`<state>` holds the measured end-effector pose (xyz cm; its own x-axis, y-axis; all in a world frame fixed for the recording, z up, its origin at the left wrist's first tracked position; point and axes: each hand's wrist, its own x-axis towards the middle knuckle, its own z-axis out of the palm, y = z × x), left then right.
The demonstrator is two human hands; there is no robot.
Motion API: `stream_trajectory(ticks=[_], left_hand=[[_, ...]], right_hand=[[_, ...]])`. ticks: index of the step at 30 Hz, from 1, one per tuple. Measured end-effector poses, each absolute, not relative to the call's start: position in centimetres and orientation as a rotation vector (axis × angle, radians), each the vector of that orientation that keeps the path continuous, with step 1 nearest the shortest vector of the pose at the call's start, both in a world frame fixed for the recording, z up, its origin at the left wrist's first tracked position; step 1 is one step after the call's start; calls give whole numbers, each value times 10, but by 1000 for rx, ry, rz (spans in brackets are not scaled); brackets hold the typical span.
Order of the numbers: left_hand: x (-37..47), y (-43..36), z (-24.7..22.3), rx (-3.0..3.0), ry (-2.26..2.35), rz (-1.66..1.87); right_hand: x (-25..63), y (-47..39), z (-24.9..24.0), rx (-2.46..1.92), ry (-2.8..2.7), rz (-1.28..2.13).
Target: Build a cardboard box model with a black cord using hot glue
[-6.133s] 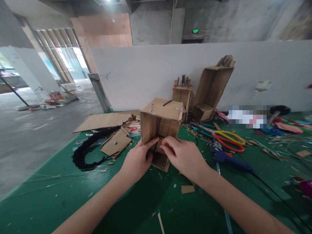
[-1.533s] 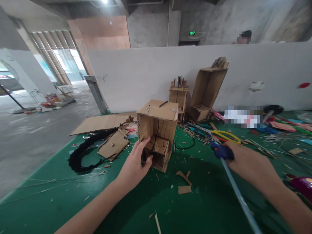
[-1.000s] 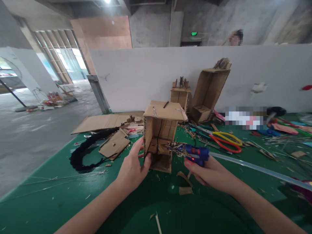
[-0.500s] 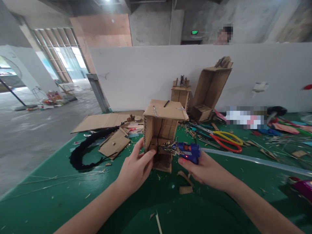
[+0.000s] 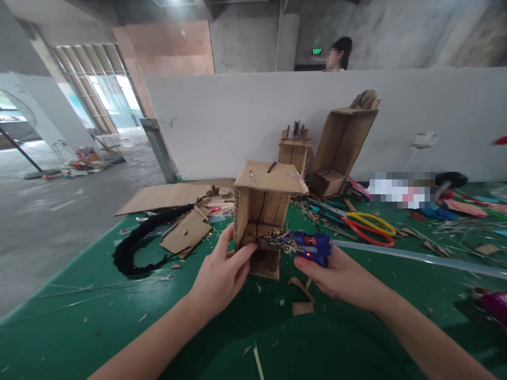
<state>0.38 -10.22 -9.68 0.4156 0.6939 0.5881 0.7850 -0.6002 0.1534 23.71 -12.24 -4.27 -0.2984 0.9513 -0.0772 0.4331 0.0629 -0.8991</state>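
Your left fingers (image 5: 252,247) curl partly open against one cardboard box (image 5: 264,177); your right fingers (image 5: 303,262) close around one glue gun (image 5: 311,247).

- A fuzzy black strip (image 5: 129,258) is curling on the green table (image 5: 214,353).
- A cardboard sheet (image 5: 158,198) is lying behind it.
- Scissors (image 5: 362,216) are lying among scraps (image 5: 349,205).
- A tall cardboard box (image 5: 348,137) is standing before the white partition (image 5: 222,121).
- A person (image 5: 345,51) is showing above the partition.
- A green exit sign (image 5: 316,51) is glowing.
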Motion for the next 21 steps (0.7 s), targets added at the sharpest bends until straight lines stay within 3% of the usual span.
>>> stream_trajectory(ticks=[21], left_hand=[[6,-99,-101,-2316,-1305,-1099]], right_hand=[[240,-126,-42,-1490,-1806,1265]])
